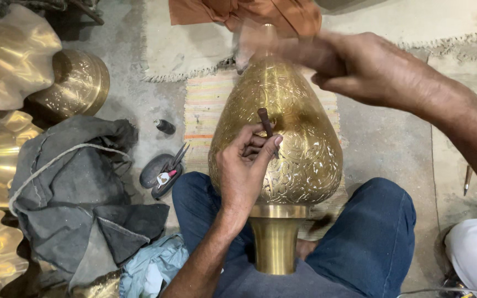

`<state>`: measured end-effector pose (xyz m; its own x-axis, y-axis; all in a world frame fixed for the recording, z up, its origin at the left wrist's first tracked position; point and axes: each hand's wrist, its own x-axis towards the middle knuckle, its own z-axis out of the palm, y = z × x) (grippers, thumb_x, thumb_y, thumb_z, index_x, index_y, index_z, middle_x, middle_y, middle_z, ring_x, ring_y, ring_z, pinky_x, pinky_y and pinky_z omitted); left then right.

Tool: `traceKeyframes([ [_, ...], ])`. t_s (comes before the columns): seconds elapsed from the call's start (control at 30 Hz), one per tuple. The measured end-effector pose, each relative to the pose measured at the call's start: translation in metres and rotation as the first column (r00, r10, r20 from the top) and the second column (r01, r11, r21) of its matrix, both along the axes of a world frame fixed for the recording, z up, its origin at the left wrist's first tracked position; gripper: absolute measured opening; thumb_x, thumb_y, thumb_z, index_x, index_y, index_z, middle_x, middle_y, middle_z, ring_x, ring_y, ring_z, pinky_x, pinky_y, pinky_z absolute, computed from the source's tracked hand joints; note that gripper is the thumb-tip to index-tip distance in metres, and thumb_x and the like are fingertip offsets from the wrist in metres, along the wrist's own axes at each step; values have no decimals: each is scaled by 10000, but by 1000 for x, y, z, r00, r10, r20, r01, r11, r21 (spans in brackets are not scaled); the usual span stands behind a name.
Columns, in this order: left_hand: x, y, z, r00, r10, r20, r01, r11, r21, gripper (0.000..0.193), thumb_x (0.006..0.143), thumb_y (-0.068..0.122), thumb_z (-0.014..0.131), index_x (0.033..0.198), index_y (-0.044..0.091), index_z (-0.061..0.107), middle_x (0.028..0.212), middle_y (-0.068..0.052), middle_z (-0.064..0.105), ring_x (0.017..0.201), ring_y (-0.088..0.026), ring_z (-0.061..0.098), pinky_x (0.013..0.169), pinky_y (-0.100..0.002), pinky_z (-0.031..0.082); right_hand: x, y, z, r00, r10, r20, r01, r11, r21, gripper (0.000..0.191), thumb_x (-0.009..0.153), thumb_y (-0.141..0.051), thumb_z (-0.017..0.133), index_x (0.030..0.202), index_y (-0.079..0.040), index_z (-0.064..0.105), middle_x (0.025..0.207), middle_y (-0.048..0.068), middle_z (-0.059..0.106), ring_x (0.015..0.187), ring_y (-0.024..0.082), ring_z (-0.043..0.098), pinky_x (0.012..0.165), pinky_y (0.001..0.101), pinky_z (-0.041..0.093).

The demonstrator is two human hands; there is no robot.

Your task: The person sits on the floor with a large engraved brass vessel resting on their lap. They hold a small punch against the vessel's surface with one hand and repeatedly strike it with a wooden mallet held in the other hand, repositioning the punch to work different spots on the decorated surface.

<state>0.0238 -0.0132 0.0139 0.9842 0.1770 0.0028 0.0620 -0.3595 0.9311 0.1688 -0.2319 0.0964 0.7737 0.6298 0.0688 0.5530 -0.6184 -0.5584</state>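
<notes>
A large pear-shaped brass vessel [276, 143], engraved all over with fine scrollwork, is lying between the person's knees, its plain round foot [275, 238] pointing toward the body and its narrow neck pointing away over a striped mat [205, 110] on the floor. The left hand [242, 168] is resting on the vessel's belly, its grip pressed together around a short dark chisel-like punch [265, 124], thumb and fingers pinching the shaft so that its lower end is meeting the metal while the upper end is standing free. The wrist is bending down onto the curved surface, bracing the tool.

The right hand [360, 66] is hovering above the neck, blurred with motion; its fingers are curling inward, yet whether the grip is closing on anything cannot be told through the smear.

Judging by this, the engraving step is in hand: the punch is being set on a line of the pattern. The following stroke seems to call for the punch being kept steady at its angle and the vessel being kept from rolling on the legs.

Further out, a grey cloth bag [78, 193] with a cord is slumping to the left, and small pliers [169, 168] are lying on a dark stone beside it. More brass pieces [78, 83] are crowding the left edge, an orange cloth [249, 14] is bunching at the top, and a thin tool [467, 179] is lying on the floor at right.
</notes>
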Motion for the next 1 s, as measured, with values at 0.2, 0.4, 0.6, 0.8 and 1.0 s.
traceKeyframes([
  [0.2, -3, -3, 8, 1000, -1, 5, 1, 1000, 17, 249, 946, 210, 743, 1132, 47, 720, 809, -52, 780, 750, -111, 770, 657, -266, 641, 3, 1, 3, 989, -58, 133, 96, 949, -299, 327, 915, -248, 721, 1223, -162, 649, 914, 120, 756, 830, 320, 743, 778, 521, 587],
  [0.4, -3, -5, 10, 1000, 7, 18, -5, 996, -86, 246, 973, 197, 716, 1148, 24, 710, 865, -77, 770, 792, -122, 775, 681, -264, 680, -2, 1, 12, 990, 32, 137, 57, 800, -598, 315, 980, -253, 658, 1293, -241, 638, 892, 69, 746, 822, 257, 750, 753, 438, 609],
  [0.6, -3, -3, 8, 999, 26, 27, -26, 1000, -11, 269, 939, 186, 751, 1141, 12, 715, 845, -84, 768, 769, -138, 766, 642, -286, 660, 3, 0, 15, 979, 150, 136, -20, 740, -673, 409, 884, -277, 770, 1270, -240, 639, 874, 29, 782, 838, 262, 758, 751, 436, 598],
  [0.8, -2, -1, -1, 1000, 9, 23, -10, 999, 31, 254, 952, 224, 733, 1134, 48, 722, 821, -62, 772, 756, -115, 767, 650, -271, 660, 2, 5, 10, 995, -93, -27, 54, 768, -638, 297, 982, -258, 686, 1272, -219, 634, 903, 80, 762, 840, 265, 765, 813, 438, 599],
  [1.0, -2, 0, -2, 1000, 7, -17, -6, 998, 58, 270, 944, 231, 737, 1148, 56, 712, 822, -50, 767, 746, -112, 761, 637, -285, 658, 1, 9, 11, 988, -72, -139, 42, 978, -204, 387, 865, -229, 770, 1204, -119, 617, 905, 97, 764, 820, 263, 761, 773, 457, 608],
])
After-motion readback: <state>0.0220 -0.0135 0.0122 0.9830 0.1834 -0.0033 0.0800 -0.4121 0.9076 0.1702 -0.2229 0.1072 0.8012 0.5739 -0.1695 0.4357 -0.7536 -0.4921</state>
